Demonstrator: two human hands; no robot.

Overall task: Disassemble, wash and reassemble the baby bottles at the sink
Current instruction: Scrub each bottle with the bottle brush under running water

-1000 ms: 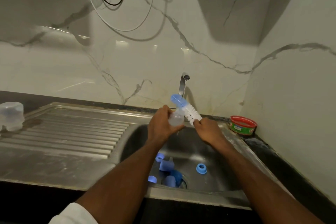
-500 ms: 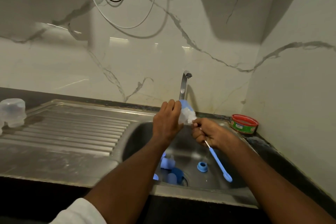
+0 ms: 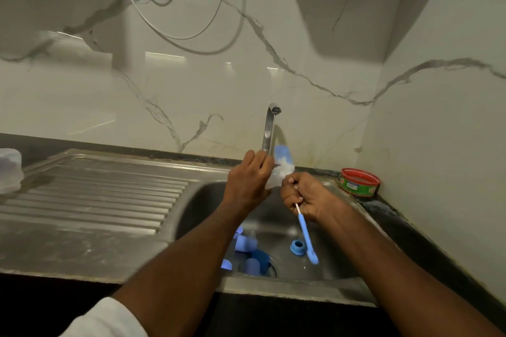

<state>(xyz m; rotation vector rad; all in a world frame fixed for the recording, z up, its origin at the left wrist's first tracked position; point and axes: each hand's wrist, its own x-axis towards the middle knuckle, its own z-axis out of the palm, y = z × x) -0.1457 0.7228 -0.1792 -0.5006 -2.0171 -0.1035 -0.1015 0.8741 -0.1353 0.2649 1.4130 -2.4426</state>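
Since a second ago, the right hand (image 3: 306, 197) has swung the blue-and-white bristled bottle brush (image 3: 284, 164), its blue handle now pointing toward five o'clock. Left hand (image 3: 250, 182) grips a small clear bottle part (image 3: 271, 182) against the bristles beneath the steel tap (image 3: 269, 128); scrubbing seems underway. Blue pieces (image 3: 297, 247) wait in the sink (image 3: 323, 271).

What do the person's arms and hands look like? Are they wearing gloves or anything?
No gloves. Both hands, the left hand and the right hand, are bare, with no rings or watch that can be seen. Both forearms are bare too. A white sleeve covers the upper part of the left arm; no sleeve shows on the right.
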